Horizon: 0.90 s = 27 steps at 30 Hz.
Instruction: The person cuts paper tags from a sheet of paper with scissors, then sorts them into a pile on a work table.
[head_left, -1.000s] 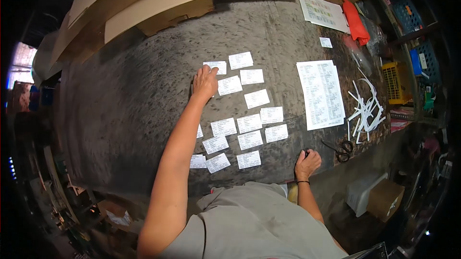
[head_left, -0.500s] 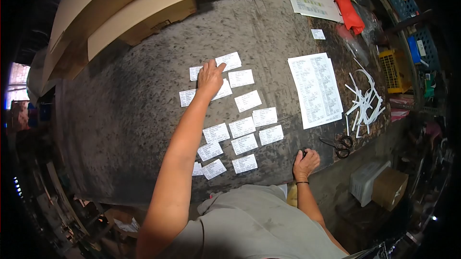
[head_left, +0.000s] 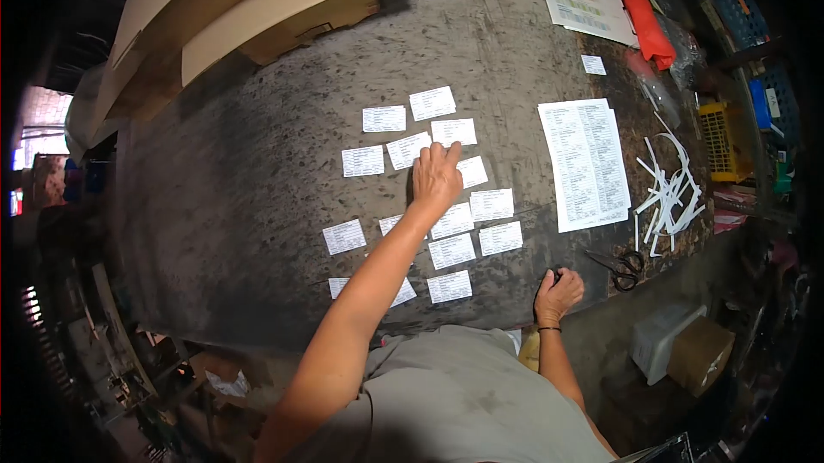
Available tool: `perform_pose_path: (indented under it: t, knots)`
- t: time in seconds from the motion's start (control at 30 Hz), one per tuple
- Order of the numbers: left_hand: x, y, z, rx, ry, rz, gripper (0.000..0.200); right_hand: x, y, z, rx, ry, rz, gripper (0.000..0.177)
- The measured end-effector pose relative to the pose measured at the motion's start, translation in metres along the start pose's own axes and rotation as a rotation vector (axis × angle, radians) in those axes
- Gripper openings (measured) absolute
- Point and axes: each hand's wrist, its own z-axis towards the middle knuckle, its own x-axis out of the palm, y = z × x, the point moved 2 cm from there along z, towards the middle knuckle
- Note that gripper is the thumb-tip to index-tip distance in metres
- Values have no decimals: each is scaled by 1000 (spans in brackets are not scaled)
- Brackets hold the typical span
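Note:
Several small printed paper slips lie in loose rows on the dark table. My left hand is over them, palm down, with its fingers stretched out. Its fingertips reach the lower edge of one slip, beside a tilted slip. Another slip is partly covered by this hand, and my forearm hides parts of the lower slips. At the near table edge rests my right hand, its fingers curled around a small dark thing, mostly hidden. Black-handled scissors lie to its right.
Large printed sheets lie right of the slips, with a heap of white paper strips beyond. A lone slip, a chart sheet and a red pouch sit farther back. Cardboard borders the far left.
My left hand has moved right and nearer to me, off the upper slips, uncovering them. The view has shifted a little. My right hand stays in place.

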Motion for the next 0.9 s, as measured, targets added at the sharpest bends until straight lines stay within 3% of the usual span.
perform_pose_path:
  t: [0.1, 0.37, 0.53, 0.73, 0.8, 0.9]
  knots:
    - [-5, 17, -8, -172, -3, 67, 43, 1, 0, -1, -13, -1, -20, 30]
    - [-27, 47, -30, -308, -3, 41, 43, 2, 0, -1, -20, -34, -18, 31]
    - [-49, 92, -53, -459, -38, 196, 42, -2, 1, 2, -22, -26, -15, 30]
    - [-37, 56, -61, -303, 56, 66, 38, -7, 4, 5, 2, -22, -14, 28]
    - [-22, 29, -62, -76, 22, -55, 37, -8, 5, 5, 0, -22, 16, 28]
    - [-8, 8, -56, -42, 109, -55, 36, -9, 6, 5, 10, -20, 15, 28]
